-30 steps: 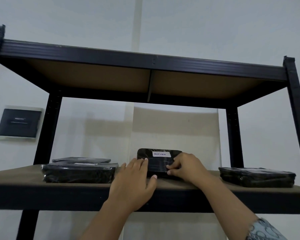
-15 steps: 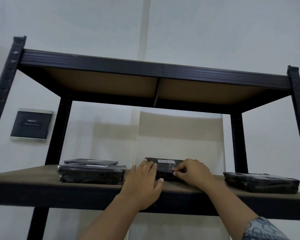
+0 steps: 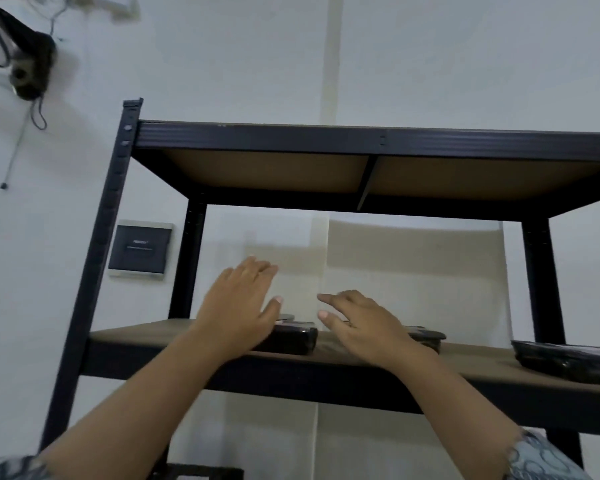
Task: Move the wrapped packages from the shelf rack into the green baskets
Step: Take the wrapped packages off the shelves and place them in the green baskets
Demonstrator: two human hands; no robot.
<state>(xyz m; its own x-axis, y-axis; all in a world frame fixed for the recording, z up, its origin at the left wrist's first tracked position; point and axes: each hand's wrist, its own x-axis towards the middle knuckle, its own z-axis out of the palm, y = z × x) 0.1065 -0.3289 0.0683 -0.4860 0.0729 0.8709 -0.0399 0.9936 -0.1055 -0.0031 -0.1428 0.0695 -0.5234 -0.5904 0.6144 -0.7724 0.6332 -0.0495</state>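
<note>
Only lettering in view sits on the dark wall panel (image 3: 140,249), on the far wall just left of the shelf rack (image 3: 378,140). One short pale word near panel centre, thin pale line right under it. Too small + blurred to read, so can't tell letters or brand.

Pkgs on the lower shelf, all in black film w/ glare, seen nearly edge-on:
- left package (image 3: 293,340), partly behind left hand (image 3: 238,313): nothing legible.
- mid package (image 3: 428,337), partly behind right hand (image 3: 364,327): nothing legible.
- right package (image 3: 568,360): nothing legible.
</note>
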